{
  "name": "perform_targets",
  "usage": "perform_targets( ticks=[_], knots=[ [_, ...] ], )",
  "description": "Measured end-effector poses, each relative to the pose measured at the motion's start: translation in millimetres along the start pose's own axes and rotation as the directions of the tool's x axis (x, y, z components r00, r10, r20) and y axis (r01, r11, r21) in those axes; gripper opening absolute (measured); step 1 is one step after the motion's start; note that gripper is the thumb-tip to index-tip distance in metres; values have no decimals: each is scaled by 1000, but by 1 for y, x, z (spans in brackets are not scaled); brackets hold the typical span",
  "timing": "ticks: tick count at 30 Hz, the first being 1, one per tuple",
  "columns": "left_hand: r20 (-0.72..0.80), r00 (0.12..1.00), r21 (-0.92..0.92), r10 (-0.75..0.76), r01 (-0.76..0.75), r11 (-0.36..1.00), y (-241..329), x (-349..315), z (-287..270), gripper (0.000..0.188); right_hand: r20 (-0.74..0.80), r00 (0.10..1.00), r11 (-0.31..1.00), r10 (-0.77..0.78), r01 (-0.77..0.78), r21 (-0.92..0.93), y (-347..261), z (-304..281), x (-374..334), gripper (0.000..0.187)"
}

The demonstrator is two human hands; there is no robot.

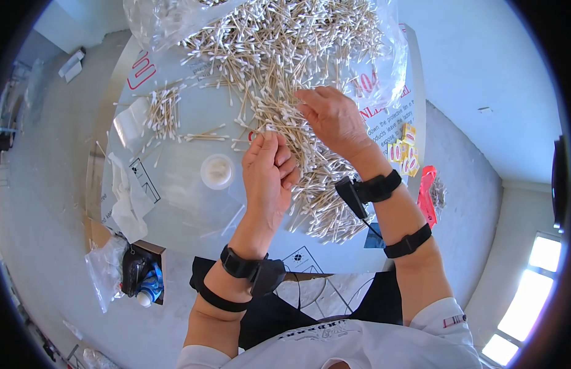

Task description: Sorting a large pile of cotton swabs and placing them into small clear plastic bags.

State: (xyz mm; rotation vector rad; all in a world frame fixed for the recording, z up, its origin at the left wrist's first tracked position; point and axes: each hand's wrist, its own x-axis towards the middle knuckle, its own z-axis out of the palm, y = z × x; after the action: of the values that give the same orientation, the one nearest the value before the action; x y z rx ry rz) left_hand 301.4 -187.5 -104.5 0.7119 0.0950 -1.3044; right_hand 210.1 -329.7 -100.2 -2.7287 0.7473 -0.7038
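Note:
A large heap of cotton swabs (291,37) with white tips and pale sticks spreads from the far side of the table down its middle. At the heap's near-left edge, my left hand (268,175) is closed, its thumb and forefinger pinched on cotton swabs whose white tips show at the fingertips. My right hand (336,122) hangs over the middle of the heap with its fingers bent together; whatever they hold is hidden. Left of my left hand stands a small round white container (216,171). A smaller bunch of swabs (165,112) lies farther left.
Clear plastic film (387,67) lies around the far heap. Small yellow packets (405,150) and a red plastic bag (427,194) are by the right edge. White tissue (126,200) lies at the left. Below it, a cardboard box (156,249) holds a black bag and blue-white bottle.

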Motion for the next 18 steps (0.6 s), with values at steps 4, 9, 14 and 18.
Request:
perform_targets(
  ticks=[4,9,14,18],
  knots=[
    [-7,1000,-13,3,-3,1000,3,0,-1,19,82,995,998,52,-50,-24,-17,-2,-4,16],
    [-4,1000,-11,1,-1,1000,5,-3,1,19,98,972,972,212,-199,-121,-5,-12,-18,24],
    [-8,1000,-26,24,-24,999,4,-2,0,20,62,988,988,140,-135,-79,-14,-16,-20,26],
    [-28,999,-30,43,-44,999,3,-1,-1,20,151,988,993,33,-16,-114,-34,-6,-1,29]
  ],
)
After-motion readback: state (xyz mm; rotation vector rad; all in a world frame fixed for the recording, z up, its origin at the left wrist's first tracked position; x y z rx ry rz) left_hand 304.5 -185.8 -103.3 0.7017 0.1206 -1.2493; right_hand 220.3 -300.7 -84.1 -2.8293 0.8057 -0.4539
